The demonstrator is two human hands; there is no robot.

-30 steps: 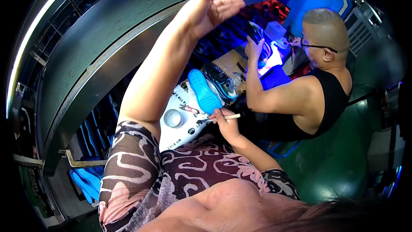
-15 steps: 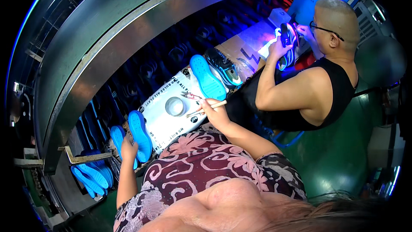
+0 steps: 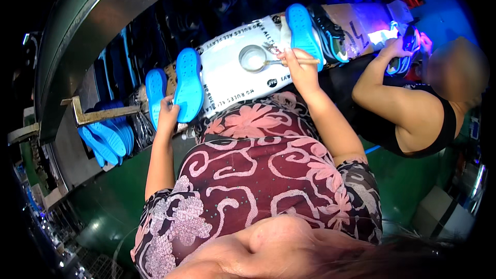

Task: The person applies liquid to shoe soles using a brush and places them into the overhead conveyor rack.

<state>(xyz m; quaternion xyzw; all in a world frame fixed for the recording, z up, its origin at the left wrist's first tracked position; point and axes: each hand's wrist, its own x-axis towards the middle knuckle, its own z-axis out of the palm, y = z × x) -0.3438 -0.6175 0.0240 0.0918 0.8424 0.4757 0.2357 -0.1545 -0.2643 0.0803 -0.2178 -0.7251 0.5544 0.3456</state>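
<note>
My left hand [image 3: 168, 116] is closed at the lower ends of two bright blue shoe soles. Its thumb lies against the edge of the right-hand sole [image 3: 188, 82], and the left-hand sole [image 3: 155, 93] is partly covered by the fingers. In my right hand [image 3: 302, 72] is a brush [image 3: 308, 61] with a pale wooden handle, gripped between thumb and fingers. The brush's tip reaches the right rim of a round metal cup [image 3: 243, 51] with whitish contents. That cup stands on a white printed sheet [image 3: 227, 85]. Just beyond my right hand lies another blue sole [image 3: 302, 26].
A dark shoe [image 3: 330, 36] with blue trim lies beside the far sole. To the right, a co-worker [image 3: 413, 113] holds a similar shoe [image 3: 405, 51]. More blue soles [image 3: 106, 137] are stacked at left, below a metal bracket [image 3: 103, 114]. A curved machine frame [image 3: 113, 10] arches overhead.
The brush has moved from beside the cup up to its rim, its handle now nearly level. My left hand stays at the two soles. The whole view has shifted.
</note>
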